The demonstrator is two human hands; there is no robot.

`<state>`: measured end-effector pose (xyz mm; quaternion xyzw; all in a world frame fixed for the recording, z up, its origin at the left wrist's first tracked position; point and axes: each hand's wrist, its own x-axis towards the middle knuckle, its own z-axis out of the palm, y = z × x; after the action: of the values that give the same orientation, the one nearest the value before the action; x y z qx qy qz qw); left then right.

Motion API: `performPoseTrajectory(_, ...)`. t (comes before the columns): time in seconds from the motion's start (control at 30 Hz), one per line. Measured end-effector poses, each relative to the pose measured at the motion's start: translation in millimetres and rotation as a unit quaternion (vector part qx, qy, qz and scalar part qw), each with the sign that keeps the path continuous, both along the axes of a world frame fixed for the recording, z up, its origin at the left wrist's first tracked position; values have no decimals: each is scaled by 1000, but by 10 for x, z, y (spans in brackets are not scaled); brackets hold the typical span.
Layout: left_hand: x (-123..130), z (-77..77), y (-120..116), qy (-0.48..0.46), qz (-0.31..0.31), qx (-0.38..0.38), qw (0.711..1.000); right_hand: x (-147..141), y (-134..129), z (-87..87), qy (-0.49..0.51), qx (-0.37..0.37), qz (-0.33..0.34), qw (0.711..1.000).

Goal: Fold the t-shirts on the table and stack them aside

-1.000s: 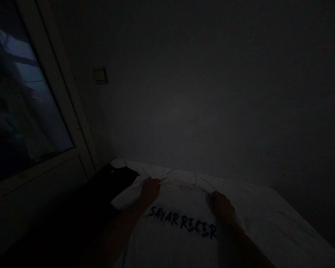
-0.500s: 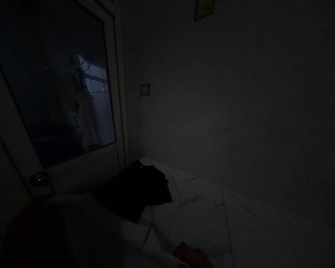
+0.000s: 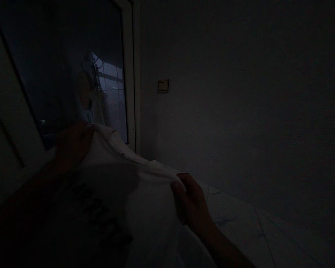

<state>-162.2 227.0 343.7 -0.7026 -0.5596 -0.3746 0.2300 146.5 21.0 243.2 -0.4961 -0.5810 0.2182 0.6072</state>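
A white shirt [image 3: 156, 201] with dark lettering hangs stretched between my two hands in the dim light. My left hand [image 3: 76, 141] grips its upper left part, in front of the door glass. On the other side, my right hand [image 3: 191, 197] pinches the fabric near the right edge, thumb on top. The neckline runs between the hands. A dark shadow lies over the middle of the cloth, and the lower part of the shirt runs out of view.
A door frame [image 3: 136, 82] with a dark glass pane [image 3: 58, 56] stands at the left. A switch [image 3: 163, 86] is on the grey wall [image 3: 240, 93]. Marble-patterned tiles [image 3: 237, 219] lie at the lower right.
Both hands have risen, lifting and spreading the white cloth. It now covers the place where the black garment was seen. The view has shifted slightly left.
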Motion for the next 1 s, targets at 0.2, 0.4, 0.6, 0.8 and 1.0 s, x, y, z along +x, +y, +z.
performPoseTrajectory(0.2, 993, -726, 1348, 72, -119, -146, 979, 895, 1398, -627, -172, -82, -204, 960)
performPoseTrajectory(0.4, 1566, -2059, 1658, 93, -169, -239, 952, 1260, 2252, -1543, -317, -275, -251, 872)
performPoseTrajectory(0.6, 1137, -3180, 1087, 147, -285, -289, 902, 994, 2261, -2011, -491, -99, -137, 855)
performPoseTrajectory(0.8, 831, -3817, 600, 148, -293, -229, 916, 659, 1917, -2525, -558, -176, -41, 810)
performPoseTrajectory(1.0, 854, -3706, 500, 182, -263, -220, 922, 593, 1853, -2506, -550, -228, -44, 803)
